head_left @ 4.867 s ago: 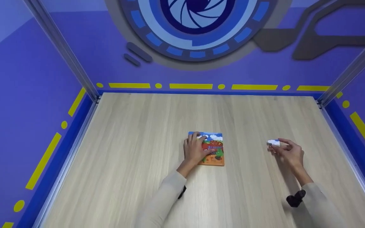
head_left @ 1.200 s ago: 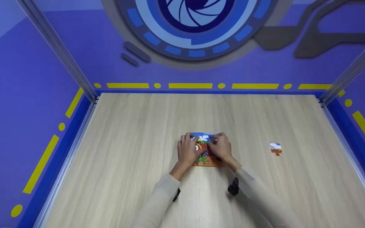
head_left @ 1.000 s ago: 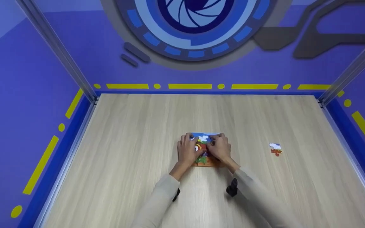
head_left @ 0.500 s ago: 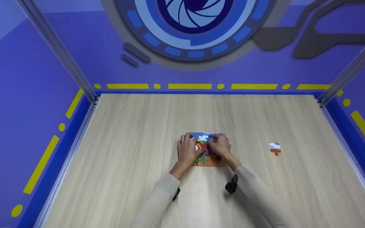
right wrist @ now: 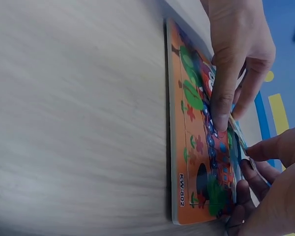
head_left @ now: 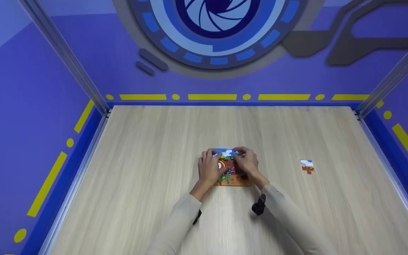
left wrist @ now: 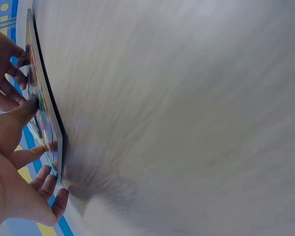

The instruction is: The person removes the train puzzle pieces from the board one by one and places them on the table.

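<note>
A colourful jigsaw puzzle board (head_left: 237, 181) lies flat mid-table, with an orange lower edge and blue sky on top. My left hand (head_left: 209, 168) rests across its left part, fingers spread toward the left and far edges. In the right wrist view the left thumb (right wrist: 221, 115) presses on the picture. At the board's upper right, my right hand (head_left: 247, 162) pinches a puzzle piece (right wrist: 239, 135), which stands tilted up from the surface. Fingers mostly hide that piece in the head view. A loose puzzle piece (head_left: 307, 166), white, blue and red-brown, lies well to the right.
Wood-patterned table (head_left: 154, 141) surrounds the board. A blue-purple wall (head_left: 204, 85) with yellow dashes rises behind, with side walls at left and right. Metal posts (head_left: 66, 60) stand at the corners.
Since the oldest frame, my right hand has come left from the table's right side to the board. Over the last half second it has shifted slightly toward the far edge. My left hand stays put.
</note>
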The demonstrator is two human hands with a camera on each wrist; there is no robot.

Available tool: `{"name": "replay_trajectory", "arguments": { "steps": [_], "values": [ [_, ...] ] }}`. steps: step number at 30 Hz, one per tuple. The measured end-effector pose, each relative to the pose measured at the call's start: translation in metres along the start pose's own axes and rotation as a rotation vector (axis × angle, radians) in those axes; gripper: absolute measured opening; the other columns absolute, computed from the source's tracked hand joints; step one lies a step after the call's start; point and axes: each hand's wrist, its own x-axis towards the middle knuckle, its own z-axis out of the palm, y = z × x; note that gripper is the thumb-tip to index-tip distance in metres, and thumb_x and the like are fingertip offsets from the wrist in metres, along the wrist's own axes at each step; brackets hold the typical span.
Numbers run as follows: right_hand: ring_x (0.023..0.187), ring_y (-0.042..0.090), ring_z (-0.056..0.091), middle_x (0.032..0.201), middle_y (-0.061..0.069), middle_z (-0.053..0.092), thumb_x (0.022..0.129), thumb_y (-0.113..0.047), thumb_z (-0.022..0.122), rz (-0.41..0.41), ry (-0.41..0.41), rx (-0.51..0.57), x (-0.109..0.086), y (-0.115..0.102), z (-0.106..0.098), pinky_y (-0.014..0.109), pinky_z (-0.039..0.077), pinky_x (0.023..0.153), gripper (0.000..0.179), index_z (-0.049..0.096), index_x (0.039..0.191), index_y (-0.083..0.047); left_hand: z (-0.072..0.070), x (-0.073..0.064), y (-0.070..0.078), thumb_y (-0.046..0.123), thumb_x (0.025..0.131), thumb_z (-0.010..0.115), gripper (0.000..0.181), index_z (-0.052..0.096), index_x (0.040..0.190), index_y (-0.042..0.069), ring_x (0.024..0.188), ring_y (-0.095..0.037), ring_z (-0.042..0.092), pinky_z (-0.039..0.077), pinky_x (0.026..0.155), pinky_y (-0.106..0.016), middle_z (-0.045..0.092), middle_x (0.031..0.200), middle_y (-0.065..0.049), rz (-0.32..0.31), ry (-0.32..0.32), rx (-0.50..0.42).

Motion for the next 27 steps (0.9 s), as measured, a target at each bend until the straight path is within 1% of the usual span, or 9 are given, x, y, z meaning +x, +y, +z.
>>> {"name": "replay_trajectory", "arguments": {
  "steps": [5, 8, 11, 16, 19, 21, 23, 26, 27],
  "values": [
    [0.097, 0.024, 0.061, 0.113, 0.016, 0.067, 0.094, -0.007, 0.063, -0.022, -0.038, -0.017, 0.0012, 0.0020, -0.0017, 0.039, 0.048, 0.084, 0.041, 0.065, 0.135, -0.006, 0.0024, -0.0002, -0.0003, 0.053, 0.081, 0.080, 0.063, 0.071, 0.130, 0.014, 0.112, -0.026, 0.052, 0.046, 0.089, -0.042, 0.059, 0.131, -0.009, 0.011, 0.009, -0.016],
    [0.096, 0.024, 0.060, 0.113, 0.015, 0.066, 0.094, -0.009, 0.063, -0.030, -0.059, -0.028, 0.0014, 0.0032, -0.0023, 0.037, 0.047, 0.082, 0.042, 0.065, 0.136, -0.007, 0.0030, -0.0003, -0.0008, 0.052, 0.082, 0.080, 0.062, 0.071, 0.131, 0.014, 0.113, -0.026, 0.052, 0.046, 0.090, -0.043, 0.058, 0.132, -0.009, 0.004, 0.000, -0.027],
    [0.095, 0.023, 0.060, 0.112, 0.015, 0.066, 0.095, -0.011, 0.066, -0.046, -0.071, -0.028, 0.0013, 0.0034, -0.0025, 0.035, 0.046, 0.081, 0.041, 0.064, 0.136, -0.007, 0.0022, -0.0003, -0.0017, 0.051, 0.082, 0.080, 0.063, 0.070, 0.131, 0.014, 0.113, -0.026, 0.052, 0.046, 0.090, -0.043, 0.058, 0.132, -0.009, -0.004, -0.002, -0.029],
    [0.087, 0.020, 0.057, 0.106, 0.014, 0.067, 0.095, -0.010, 0.070, -0.059, -0.079, 0.005, 0.0005, 0.0046, -0.0030, 0.029, 0.044, 0.072, 0.041, 0.064, 0.135, -0.006, 0.0029, -0.0002, -0.0032, 0.057, 0.082, 0.077, 0.066, 0.070, 0.131, 0.013, 0.113, -0.027, 0.052, 0.046, 0.090, -0.044, 0.057, 0.132, -0.010, 0.013, 0.011, -0.028],
    [0.082, 0.018, 0.055, 0.099, 0.011, 0.067, 0.094, -0.008, 0.071, -0.066, -0.076, 0.021, 0.0003, 0.0053, -0.0030, 0.026, 0.043, 0.068, 0.040, 0.066, 0.133, -0.005, 0.0027, -0.0008, -0.0042, 0.059, 0.081, 0.077, 0.066, 0.071, 0.130, 0.014, 0.112, -0.028, 0.052, 0.047, 0.089, -0.045, 0.058, 0.131, -0.010, 0.018, 0.023, -0.026],
    [0.079, 0.017, 0.053, 0.092, 0.007, 0.064, 0.094, -0.008, 0.071, -0.077, -0.069, 0.033, 0.0000, 0.0052, -0.0034, 0.026, 0.041, 0.066, 0.039, 0.066, 0.132, -0.004, 0.0021, -0.0006, -0.0038, 0.060, 0.081, 0.077, 0.067, 0.070, 0.130, 0.015, 0.113, -0.027, 0.052, 0.047, 0.089, -0.045, 0.058, 0.132, -0.009, 0.010, 0.016, -0.017],
    [0.078, 0.016, 0.052, 0.089, 0.006, 0.061, 0.093, -0.007, 0.072, -0.089, -0.063, 0.042, -0.0006, 0.0048, -0.0045, 0.027, 0.039, 0.067, 0.039, 0.067, 0.132, -0.003, 0.0010, -0.0002, -0.0028, 0.060, 0.080, 0.077, 0.067, 0.070, 0.131, 0.017, 0.112, -0.026, 0.052, 0.047, 0.089, -0.044, 0.057, 0.132, -0.008, 0.002, 0.006, -0.003],
    [0.079, 0.016, 0.053, 0.091, 0.007, 0.061, 0.094, -0.005, 0.070, -0.089, -0.066, 0.071, -0.0015, 0.0038, -0.0081, 0.026, 0.041, 0.065, 0.039, 0.066, 0.132, -0.002, 0.0005, 0.0007, -0.0019, 0.060, 0.081, 0.077, 0.067, 0.069, 0.133, 0.018, 0.114, -0.025, 0.051, 0.046, 0.091, -0.043, 0.056, 0.134, -0.008, -0.009, -0.018, 0.014],
    [0.080, 0.016, 0.054, 0.093, 0.008, 0.063, 0.094, -0.004, 0.070, -0.089, -0.066, 0.080, -0.0017, 0.0035, -0.0097, 0.025, 0.042, 0.065, 0.039, 0.066, 0.133, -0.002, 0.0005, 0.0009, -0.0021, 0.059, 0.081, 0.077, 0.067, 0.069, 0.132, 0.017, 0.114, -0.025, 0.051, 0.046, 0.090, -0.043, 0.057, 0.134, -0.008, -0.007, -0.015, 0.014]
  ]
}}
